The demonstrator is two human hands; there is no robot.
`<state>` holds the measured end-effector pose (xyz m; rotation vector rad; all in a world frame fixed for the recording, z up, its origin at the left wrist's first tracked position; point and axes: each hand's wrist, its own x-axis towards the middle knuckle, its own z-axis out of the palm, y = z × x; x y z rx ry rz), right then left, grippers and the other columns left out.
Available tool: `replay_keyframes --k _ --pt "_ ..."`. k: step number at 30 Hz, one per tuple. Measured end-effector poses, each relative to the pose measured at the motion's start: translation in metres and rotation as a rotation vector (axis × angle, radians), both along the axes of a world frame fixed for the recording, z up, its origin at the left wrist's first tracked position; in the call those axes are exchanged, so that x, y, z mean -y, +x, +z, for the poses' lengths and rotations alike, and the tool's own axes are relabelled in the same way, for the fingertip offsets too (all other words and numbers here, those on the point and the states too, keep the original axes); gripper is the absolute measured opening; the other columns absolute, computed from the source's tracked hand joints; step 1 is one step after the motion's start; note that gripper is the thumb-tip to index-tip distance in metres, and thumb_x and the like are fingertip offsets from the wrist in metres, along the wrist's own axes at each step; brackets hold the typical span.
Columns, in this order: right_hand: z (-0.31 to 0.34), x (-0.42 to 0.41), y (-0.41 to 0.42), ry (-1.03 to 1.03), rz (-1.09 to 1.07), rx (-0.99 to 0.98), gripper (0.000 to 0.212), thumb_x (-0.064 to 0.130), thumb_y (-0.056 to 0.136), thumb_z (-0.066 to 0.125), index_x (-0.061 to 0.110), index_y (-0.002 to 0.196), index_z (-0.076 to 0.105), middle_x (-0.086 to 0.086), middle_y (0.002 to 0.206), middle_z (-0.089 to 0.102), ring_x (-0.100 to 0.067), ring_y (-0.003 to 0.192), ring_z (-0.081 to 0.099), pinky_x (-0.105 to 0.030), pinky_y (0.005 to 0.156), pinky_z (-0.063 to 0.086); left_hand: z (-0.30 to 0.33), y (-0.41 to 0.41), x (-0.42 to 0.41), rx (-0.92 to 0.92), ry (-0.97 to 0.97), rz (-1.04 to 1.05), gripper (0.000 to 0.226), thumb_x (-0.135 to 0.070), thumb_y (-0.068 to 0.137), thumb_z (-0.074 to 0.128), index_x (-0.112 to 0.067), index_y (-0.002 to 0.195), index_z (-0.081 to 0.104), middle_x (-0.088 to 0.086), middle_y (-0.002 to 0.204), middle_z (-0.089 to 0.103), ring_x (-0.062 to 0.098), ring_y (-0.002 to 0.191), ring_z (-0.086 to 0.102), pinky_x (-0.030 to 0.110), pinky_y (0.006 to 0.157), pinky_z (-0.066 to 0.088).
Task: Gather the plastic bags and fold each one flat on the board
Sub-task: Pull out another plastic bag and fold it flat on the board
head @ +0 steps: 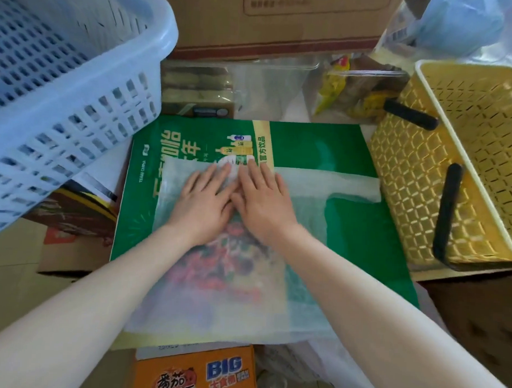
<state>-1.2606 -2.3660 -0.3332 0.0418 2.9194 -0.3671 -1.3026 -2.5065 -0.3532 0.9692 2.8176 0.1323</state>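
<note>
Translucent plastic bag (pixel 305 239) lies flat under both palms.

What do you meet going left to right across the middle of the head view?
Blue basket → green board → left hand → right hand, both flat on the translucent plastic bag → bag's handle strip → yellow basket.

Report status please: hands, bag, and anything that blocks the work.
Left hand and right hand open, flat on bag. Bag spread on green board, one handle strip out right. Yellow basket near strip; nothing blocking.
</note>
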Motion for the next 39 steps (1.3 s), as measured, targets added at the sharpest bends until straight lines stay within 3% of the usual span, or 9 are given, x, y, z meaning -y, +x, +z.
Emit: replay_keyframes --k 10,15,20,23,25,27,29,34,39 --pt "-0.023 -0.097 0.043 0.209 -0.444 0.135 0.083 0.07 0.086 0.015 0.02 0.15 -0.003 -0.014 0.157 -0.006 -0.03 0.145 -0.005 -0.042 0.117 -0.002 0.001 -0.003 0.014 -0.011 -0.135 0.125 0.075 -0.072 0.081 0.013 -0.038 0.144 -0.008 0.017 0.153 -0.014 0.037 0.14 -0.013 0.044 0.112 -0.009" --pt "-0.016 -0.12 0.059 0.234 -0.614 0.203 0.096 0.075 0.082 0.016 0.01 0.149 -0.005 -0.021 0.155 -0.008 -0.032 0.144 -0.006 -0.044 0.117 -0.003 0.007 0.0 0.019 -0.005 -0.07 0.122 0.081 -0.069 0.082 0.013 -0.022 0.148 0.008 0.016 0.155 0.002 0.032 0.142 -0.001 0.042 0.114 -0.002" --pt "0.018 -0.066 0.073 -0.011 -0.251 -0.131 0.071 0.051 0.094 0.033 0.004 0.146 0.02 -0.018 0.156 0.009 -0.034 0.142 0.017 -0.043 0.114 0.015 0.029 0.048 0.031 0.033 0.216 -0.145 0.063 -0.044 0.091 0.024 -0.001 0.13 0.048 0.018 0.142 0.041 0.035 0.131 0.037 0.046 0.108 0.014" --pt "0.041 -0.029 0.108 -0.322 0.013 -0.037 0.073 0.061 0.083 0.034 0.012 0.138 0.04 -0.008 0.15 0.031 -0.03 0.13 0.041 -0.037 0.104 0.033 0.038 0.098 0.046 0.233 0.205 -0.234 0.08 -0.067 0.085 0.013 -0.015 0.142 0.031 0.002 0.153 0.017 0.017 0.139 0.011 0.037 0.107 -0.006" --pt "0.041 -0.024 0.134 -0.269 0.206 0.057 0.079 0.067 0.076 0.041 0.014 0.134 0.046 -0.005 0.146 0.04 -0.029 0.121 0.05 -0.037 0.098 0.04 0.034 0.116 0.055 0.272 0.115 -0.309 0.093 -0.079 0.073 0.007 -0.021 0.144 0.026 0.0 0.154 0.013 0.016 0.139 0.011 0.038 0.107 -0.006" --pt "0.036 -0.028 0.154 -0.121 0.32 0.069 0.079 0.068 0.071 0.047 0.012 0.127 0.053 -0.006 0.137 0.05 -0.029 0.114 0.056 -0.038 0.091 0.047 0.03 0.123 0.06 0.237 0.051 -0.39 0.092 -0.08 0.075 0.014 -0.018 0.137 0.041 0.007 0.147 0.034 0.027 0.133 0.034 0.048 0.106 0.011" --pt "0.031 -0.031 0.167 -0.053 0.331 -0.015 0.061 0.057 0.075 0.049 0.012 0.112 0.062 -0.006 0.12 0.063 -0.029 0.099 0.064 -0.038 0.079 0.055 0.026 0.123 0.064 0.194 0.062 -0.413 0.078 -0.072 0.08 0.029 -0.015 0.126 0.053 0.011 0.133 0.053 0.031 0.119 0.052 0.053 0.1 0.029" --pt "0.026 -0.036 0.173 0.001 0.174 -0.235 0.031 0.028 0.087 0.043 0.011 0.077 0.066 -0.004 0.074 0.068 -0.029 0.06 0.063 -0.029 0.051 0.047 0.028 0.123 0.072 0.132 0.206 -0.409 0.053 -0.046 0.085 0.043 -0.007 0.114 0.063 0.011 0.117 0.063 0.026 0.107 0.061 0.047 0.095 0.039" --pt "0.033 -0.029 0.156 0.051 0.006 -0.333 0.025 0.025 0.085 0.047 0.009 0.07 0.06 -0.006 0.065 0.06 -0.03 0.058 0.059 -0.032 0.052 0.044 0.038 0.124 0.081 0.22 0.437 -0.22 0.046 -0.033 0.09 0.035 -0.006 0.111 0.065 0.006 0.115 0.065 0.019 0.103 0.061 0.033 0.092 0.047"
